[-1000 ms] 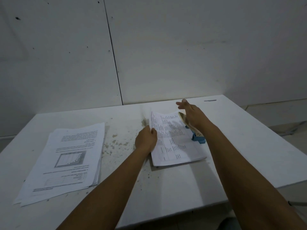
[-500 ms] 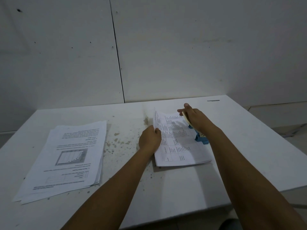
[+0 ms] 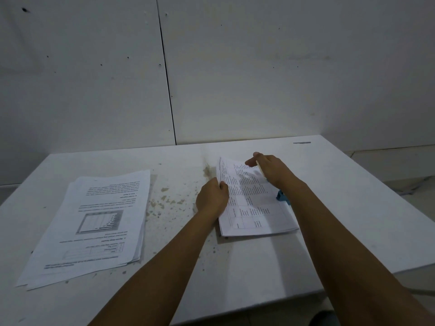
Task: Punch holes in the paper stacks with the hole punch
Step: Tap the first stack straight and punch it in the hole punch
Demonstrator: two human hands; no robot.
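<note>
A small stack of printed paper (image 3: 254,208) lies in the middle right of the white table (image 3: 353,220). My left hand (image 3: 211,198) grips the stack's left edge. A blue hole punch (image 3: 282,197) with a pale lever sits on the stack's right edge, mostly hidden under my right hand (image 3: 270,169). That hand rests on the lever with the palm down and the fingers stretched out. A second, larger stack of printed paper (image 3: 94,222) lies apart at the left of the table.
Brownish stains (image 3: 169,203) speckle the table between the two stacks. A white panelled wall (image 3: 235,78) stands right behind the table. The table's right edge drops off to the floor (image 3: 400,189). A small dark mark (image 3: 301,142) sits at the far right corner.
My right hand has stayed on the punch lever, and its fingers are now stretched out flatter. My left hand keeps hold of the stack's left edge. The view has shifted slightly.
</note>
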